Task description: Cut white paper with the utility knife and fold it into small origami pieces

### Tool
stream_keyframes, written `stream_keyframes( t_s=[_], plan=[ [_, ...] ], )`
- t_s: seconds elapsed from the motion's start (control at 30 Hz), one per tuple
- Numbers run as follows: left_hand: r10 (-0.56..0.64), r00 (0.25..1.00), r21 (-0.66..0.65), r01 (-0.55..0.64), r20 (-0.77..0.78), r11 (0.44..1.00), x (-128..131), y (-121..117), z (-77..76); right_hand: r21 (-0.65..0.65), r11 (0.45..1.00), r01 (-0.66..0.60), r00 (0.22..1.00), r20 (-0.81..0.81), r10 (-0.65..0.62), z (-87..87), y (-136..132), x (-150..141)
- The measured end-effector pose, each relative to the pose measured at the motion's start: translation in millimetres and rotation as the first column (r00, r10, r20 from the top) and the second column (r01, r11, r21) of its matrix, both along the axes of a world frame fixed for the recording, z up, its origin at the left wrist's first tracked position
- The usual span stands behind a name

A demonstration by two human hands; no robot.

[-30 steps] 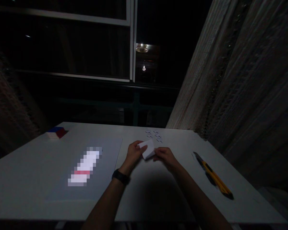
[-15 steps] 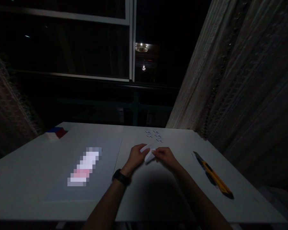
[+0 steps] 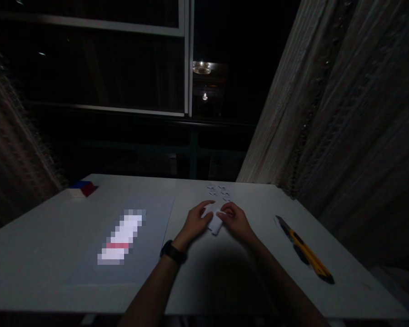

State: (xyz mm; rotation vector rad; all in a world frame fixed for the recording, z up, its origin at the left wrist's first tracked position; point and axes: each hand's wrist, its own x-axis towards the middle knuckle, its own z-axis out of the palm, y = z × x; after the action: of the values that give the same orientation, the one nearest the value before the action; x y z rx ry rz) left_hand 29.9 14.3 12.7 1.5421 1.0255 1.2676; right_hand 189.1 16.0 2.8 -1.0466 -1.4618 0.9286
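A small folded piece of white paper is between my two hands, above the middle of the white table. My left hand, with a dark band on its wrist, grips the paper's left side, thumb on top. On the paper's right side, the thumb and fingers of my right hand pinch it. Just beyond my hands lie several small pale pieces with dark marks, in two columns; they are too small to name.
A yellow and black utility knife lies at the right of the table. At left, a large paper sheet bears a bright, pixelated patch. A red, blue and white block sits far left. Curtains flank a dark window.
The paper has turned and looks flatter between my hands. My right fingers have shifted slightly on it, and my left fingers reach a little farther out. The view has shifted slightly.
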Motion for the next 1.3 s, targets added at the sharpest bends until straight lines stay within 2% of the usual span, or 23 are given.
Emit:
stream_keyframes(
  t_s=[0.1, 0.2, 0.3, 0.37, 0.47, 0.53, 0.67, 0.8, 1.0, 1.17, 1.3],
  plan=[
    [-0.015, 0.999, -0.021, 0.014, -0.031, 1.0, 0.6, -0.4, -1.4, 0.069, 0.994, 0.079, 0.99, 0.113, -0.087, 0.1, -2.6, -1.4],
    [-0.058, 0.998, -0.108, 0.058, 0.009, 0.992, 1.1, -0.5, -3.0, 0.244, 0.958, 0.148, 0.931, 0.292, -0.218, 1.8, -5.8, -0.9],
    [-0.145, 0.987, -0.134, 0.153, 0.069, 0.979, 2.2, -0.9, -3.5, 0.421, 0.9, 0.114, 0.87, 0.395, -0.295, 3.7, -8.1, -0.1],
    [-0.16, 0.985, -0.139, 0.169, 0.071, 0.976, 3.3, -1.0, -3.7, 0.461, 0.884, 0.08, 0.852, 0.428, -0.301, 4.6, -9.1, -0.1],
    [-0.144, 0.988, -0.15, 0.151, 0.055, 0.977, 4.7, -0.7, -4.8, 0.454, 0.889, 0.065, 0.847, 0.445, -0.29, 4.7, -10.2, -0.7],
    [-0.125, 0.99, -0.162, 0.135, 0.067, 0.978, 5.4, -0.6, -5.7, 0.404, 0.911, 0.079, 0.867, 0.424, -0.263, 4.0, -11.0, -1.7],
    [-0.072, 0.979, -0.218, 0.114, 0.19, 0.969, 6.7, -0.4, -6.2, 0.26, 0.959, 0.116, 0.915, 0.348, -0.205, 1.5, -12.5, -4.7],
    [-0.003, 0.97, -0.217, 0.058, 0.244, 0.974, 7.5, 0.1, -4.8, 0.195, 0.97, 0.143, 0.941, 0.276, -0.195, -0.7, -12.7, -7.1],
    [0.014, 0.971, -0.15, 0.022, 0.238, 0.988, 9.8, -0.4, -5.3, 0.202, 0.959, 0.199, 0.941, 0.234, -0.245, -4.2, -10.1, -7.3],
    [0.089, 0.975, -0.136, -0.062, 0.203, 0.989, 12.9, -1.8, -6.1, 0.25, 0.939, 0.234, 0.936, 0.202, -0.287, -4.0, -11.5, -8.4],
    [0.074, 0.973, -0.15, -0.041, 0.219, 0.988, 13.3, -1.7, -6.3, 0.298, 0.925, 0.237, 0.925, 0.22, -0.308, -0.5, -15.5, -9.3]
  ],
)
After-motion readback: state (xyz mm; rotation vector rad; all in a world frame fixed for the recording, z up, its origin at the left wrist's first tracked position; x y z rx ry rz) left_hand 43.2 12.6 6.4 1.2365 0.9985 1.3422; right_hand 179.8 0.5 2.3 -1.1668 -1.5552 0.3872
